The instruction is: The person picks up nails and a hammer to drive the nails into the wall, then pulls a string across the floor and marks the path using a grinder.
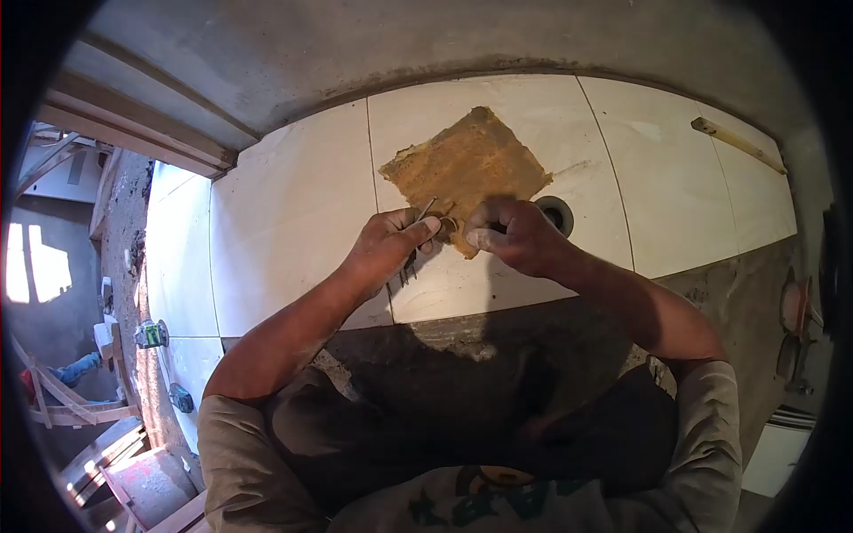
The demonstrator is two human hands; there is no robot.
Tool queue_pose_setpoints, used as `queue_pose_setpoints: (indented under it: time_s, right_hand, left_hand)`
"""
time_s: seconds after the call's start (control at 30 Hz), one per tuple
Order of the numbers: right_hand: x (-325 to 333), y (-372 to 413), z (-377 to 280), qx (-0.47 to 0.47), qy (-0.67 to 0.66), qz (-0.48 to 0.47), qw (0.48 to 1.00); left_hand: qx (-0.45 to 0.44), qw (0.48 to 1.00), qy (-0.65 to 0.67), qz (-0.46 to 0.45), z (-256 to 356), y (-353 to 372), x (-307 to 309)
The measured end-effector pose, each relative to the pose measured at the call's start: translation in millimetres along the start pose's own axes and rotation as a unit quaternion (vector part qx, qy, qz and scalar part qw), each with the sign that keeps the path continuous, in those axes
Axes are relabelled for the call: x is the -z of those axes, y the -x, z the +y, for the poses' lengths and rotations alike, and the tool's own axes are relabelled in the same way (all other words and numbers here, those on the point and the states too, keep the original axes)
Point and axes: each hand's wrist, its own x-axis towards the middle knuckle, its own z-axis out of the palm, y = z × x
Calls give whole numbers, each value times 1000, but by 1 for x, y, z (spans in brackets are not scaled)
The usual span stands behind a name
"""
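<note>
My left hand [391, 244] is closed on several thin metal nails [427, 209], one pointing up past the thumb and others poking out below the fingers. My right hand [520, 235] has its fingers curled together in a pinch a short way to the right; what they hold is hidden. Between the two hands shows a small brownish loop [451, 226]. Both hands are over the near corner of a rough brown sheet [471, 160] with ragged edges. A dark round ring-shaped object [556, 211] lies just behind my right wrist.
Large white tiles [284, 204] cover the floor up to a grey wall [426, 40]. A wooden strip [737, 144] lies at the right. Green-and-black tools [152, 334] sit at the left tile edge, near timber pieces [93, 413]. Bare grey floor [746, 289] lies nearer me.
</note>
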Motion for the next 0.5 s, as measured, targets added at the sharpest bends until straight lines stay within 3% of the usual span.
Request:
queue_pose_setpoints:
  time_s: [0.17, 0.23, 0.47, 0.5]
  right_hand:
    - [-7, -2, 0, -51, -60, -1, 997]
    - [-13, -3, 3, -53, -71, 67, 994]
    - [-10, -1, -9, -70, -33, 47, 996]
    - [-11, -2, -8, -69, -75, 38, 994]
  left_hand:
    - [-21, 1000, 14, -9, -10, -4, -3]
    - [-24, 1000, 16, -8, -5, -3, -6]
    - [-19, 999, 49, -11, -3, -1, -8]
    - [-19, 999, 47, -14, 0, 1, -9]
